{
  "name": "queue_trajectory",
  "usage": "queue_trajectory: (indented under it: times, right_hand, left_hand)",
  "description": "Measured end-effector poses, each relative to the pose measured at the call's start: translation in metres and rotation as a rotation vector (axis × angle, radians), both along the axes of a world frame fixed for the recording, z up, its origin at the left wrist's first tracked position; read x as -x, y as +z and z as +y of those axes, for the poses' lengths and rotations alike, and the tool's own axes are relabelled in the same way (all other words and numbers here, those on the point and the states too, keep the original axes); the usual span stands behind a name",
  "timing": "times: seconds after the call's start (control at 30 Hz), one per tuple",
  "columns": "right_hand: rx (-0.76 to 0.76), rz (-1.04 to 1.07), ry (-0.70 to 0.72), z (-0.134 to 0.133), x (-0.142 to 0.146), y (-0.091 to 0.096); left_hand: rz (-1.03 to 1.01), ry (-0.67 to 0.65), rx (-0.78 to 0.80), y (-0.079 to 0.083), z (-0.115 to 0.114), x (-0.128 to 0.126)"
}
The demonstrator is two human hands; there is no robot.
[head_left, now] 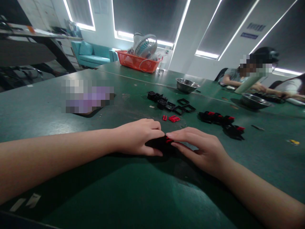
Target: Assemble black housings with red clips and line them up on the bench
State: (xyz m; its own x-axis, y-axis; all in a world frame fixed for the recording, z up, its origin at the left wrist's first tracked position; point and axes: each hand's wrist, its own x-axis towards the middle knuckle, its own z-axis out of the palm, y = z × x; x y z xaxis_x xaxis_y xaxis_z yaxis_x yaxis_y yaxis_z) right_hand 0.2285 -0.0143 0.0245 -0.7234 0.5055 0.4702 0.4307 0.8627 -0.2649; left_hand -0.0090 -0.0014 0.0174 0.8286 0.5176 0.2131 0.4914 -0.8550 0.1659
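Observation:
My left hand and my right hand meet over a small black part with a red piece lying on the green table. The left hand's fingers curl around the black part. My right hand's fingertips press on the red piece at its right end. Just beyond lie loose red pieces. Further back sits a group of black frames. To the right lie several black parts with red pieces fitted.
Two steel bowls stand further back. An orange basket holding a fan sits at the far edge. A blurred purple object lies at left. Other people work at the far right. A yellow bit lies at right.

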Motion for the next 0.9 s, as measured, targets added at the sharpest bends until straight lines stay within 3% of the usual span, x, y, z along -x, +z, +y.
queue_trajectory:
  times: [0.9]
  right_hand:
    - [0.015,-0.002,0.003,0.0011,-0.0009,-0.0009]
  left_hand:
    - [0.018,0.009,0.006,-0.0008,0.0003,-0.0001]
